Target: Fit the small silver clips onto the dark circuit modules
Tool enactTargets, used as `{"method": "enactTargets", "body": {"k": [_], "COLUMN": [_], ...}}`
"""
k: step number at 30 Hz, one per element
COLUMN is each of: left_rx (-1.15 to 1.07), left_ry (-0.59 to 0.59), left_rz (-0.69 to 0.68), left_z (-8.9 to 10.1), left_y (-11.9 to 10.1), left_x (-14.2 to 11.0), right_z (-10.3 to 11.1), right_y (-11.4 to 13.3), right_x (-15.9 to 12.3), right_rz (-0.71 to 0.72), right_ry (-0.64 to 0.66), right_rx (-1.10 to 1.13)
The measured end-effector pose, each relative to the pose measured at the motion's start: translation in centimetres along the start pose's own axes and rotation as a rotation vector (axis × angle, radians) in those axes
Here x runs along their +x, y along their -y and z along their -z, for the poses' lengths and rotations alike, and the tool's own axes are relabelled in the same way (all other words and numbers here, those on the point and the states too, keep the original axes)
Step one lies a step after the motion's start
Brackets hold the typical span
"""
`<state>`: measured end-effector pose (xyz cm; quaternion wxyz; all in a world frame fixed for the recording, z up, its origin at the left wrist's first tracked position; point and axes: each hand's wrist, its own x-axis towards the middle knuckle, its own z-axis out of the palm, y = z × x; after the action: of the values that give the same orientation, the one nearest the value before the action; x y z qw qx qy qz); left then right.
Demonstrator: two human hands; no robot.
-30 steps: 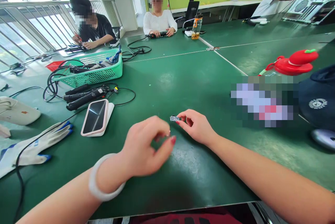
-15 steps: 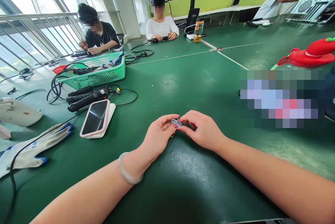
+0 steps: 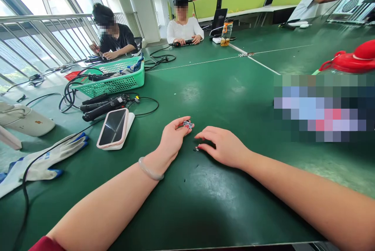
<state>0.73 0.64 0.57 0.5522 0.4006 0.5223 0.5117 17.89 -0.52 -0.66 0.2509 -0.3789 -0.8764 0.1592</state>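
Note:
My left hand (image 3: 172,137) pinches a small blue-and-silver part (image 3: 187,124) between thumb and fingertips, just above the green table (image 3: 222,94). My right hand (image 3: 224,145) rests on the table beside it, fingers curled, its fingertips touching a tiny dark piece (image 3: 195,149) that lies on the surface. The two hands are a short gap apart. A pale bangle sits on my left wrist.
A phone in a pink case (image 3: 113,128), black handheld tools with cables (image 3: 102,107) and a green basket (image 3: 117,79) lie to the left. White work gloves (image 3: 41,161) are at the near left. A red-lidded bottle (image 3: 351,61) stands at the right. Other people sit at the far side.
The small part has passed from my right hand to my left. The hands have drawn apart, and my right hand has dropped its fingertips onto a tiny dark piece on the table.

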Motion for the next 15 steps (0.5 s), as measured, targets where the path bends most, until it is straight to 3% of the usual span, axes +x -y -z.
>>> {"method": "enactTargets", "body": {"k": [6, 15], "left_rx": [0.024, 0.103], "left_ry": [0.006, 0.054], "left_rz": [0.006, -0.008], "left_z": [-0.2, 0.1], "left_y": [0.2, 0.8], "left_x": [0.1, 0.5], "right_z": [-0.3, 0.8], "right_y": [-0.1, -1.1], "right_x": [0.4, -0.2], "right_rz": [0.059, -0.081], "right_ry": [0.078, 0.108], "right_rx": [-0.032, -0.005]}}
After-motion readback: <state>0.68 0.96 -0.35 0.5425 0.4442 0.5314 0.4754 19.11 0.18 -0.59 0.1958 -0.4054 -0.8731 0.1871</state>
